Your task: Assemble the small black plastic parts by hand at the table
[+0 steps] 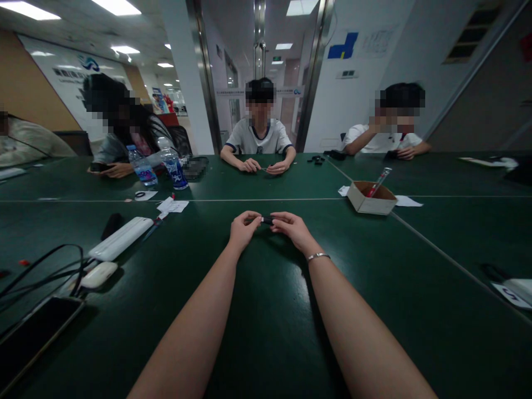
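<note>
Between my two hands, just above the green table [266, 310], is a small black object with a silvery end [267, 220]. It is too small to tell its exact kind. The thumb and fingers of my left hand [244, 230] pinch its silvery left end. My right hand [294, 228], with a bracelet [318, 256] at the wrist, pinches the black right end. Fingertips cover part of both ends. Both forearms reach forward over the tabletop.
Left of my arms lie a phone [39, 327], a white earphone case [100, 275], a white power strip-like bar [121, 238] and black cables. Two water bottles [174, 169] stand beyond. An open box [371, 206] sits at the right. Several people sit across the table.
</note>
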Demonstrator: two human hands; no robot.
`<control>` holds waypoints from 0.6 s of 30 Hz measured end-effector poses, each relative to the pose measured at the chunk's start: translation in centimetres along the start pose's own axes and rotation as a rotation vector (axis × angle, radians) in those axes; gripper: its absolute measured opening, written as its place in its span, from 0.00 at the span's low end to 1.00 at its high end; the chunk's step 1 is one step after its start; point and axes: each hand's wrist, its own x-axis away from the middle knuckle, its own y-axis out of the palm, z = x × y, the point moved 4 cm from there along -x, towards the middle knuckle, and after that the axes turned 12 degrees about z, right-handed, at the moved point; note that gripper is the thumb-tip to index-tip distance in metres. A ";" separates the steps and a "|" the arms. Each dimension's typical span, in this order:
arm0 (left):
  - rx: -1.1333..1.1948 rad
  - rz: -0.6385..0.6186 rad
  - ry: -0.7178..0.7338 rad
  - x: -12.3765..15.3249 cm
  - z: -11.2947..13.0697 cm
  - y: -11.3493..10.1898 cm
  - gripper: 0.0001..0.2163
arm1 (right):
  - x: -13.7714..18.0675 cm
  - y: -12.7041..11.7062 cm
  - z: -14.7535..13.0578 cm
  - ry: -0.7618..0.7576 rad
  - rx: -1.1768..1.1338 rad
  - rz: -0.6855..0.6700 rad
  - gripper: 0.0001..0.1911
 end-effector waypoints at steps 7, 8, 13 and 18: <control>-0.007 -0.019 -0.029 0.2 0.8 0.0 0.10 | -0.3 -0.1 0.3 0.016 0.019 0.023 0.13; -0.002 -0.019 -0.045 0.2 0.9 0.0 0.10 | -0.3 -0.1 0.3 0.017 0.020 0.028 0.13; 0.023 0.025 -0.104 0.4 0.5 -0.3 0.11 | -0.3 -0.1 0.2 0.022 0.038 0.056 0.13; -0.018 0.180 -0.066 0.0 2.8 0.1 0.11 | -0.2 -0.2 0.2 0.027 0.028 0.069 0.13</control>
